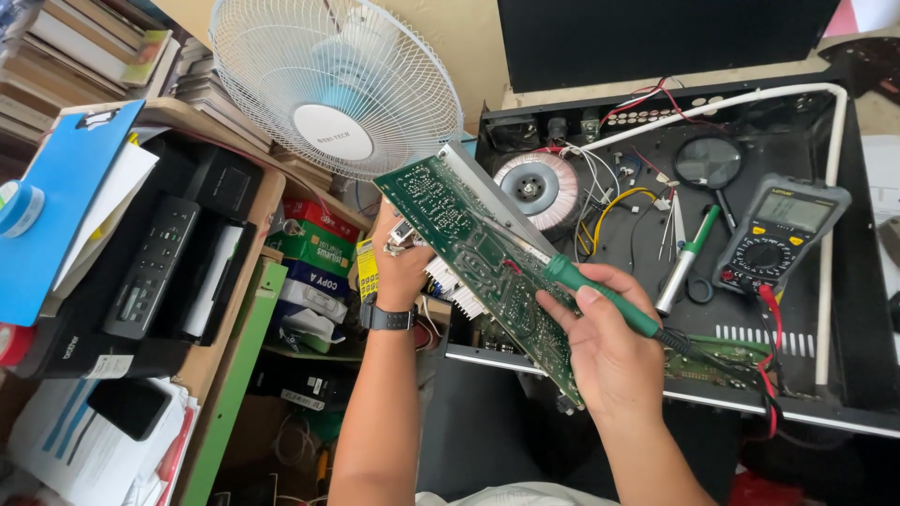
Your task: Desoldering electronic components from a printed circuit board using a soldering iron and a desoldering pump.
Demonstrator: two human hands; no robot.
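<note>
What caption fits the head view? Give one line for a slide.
Left hand tilts a long green circuit board while right hand holds a green-handled soldering iron against it.

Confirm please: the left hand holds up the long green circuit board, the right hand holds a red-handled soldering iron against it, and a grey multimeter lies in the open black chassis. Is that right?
Not quite. In the head view, the soldering iron in the right hand has a green handle, not red. The rest stands: the left hand holds up the long green circuit board, and the grey multimeter lies in the open black chassis.
</note>
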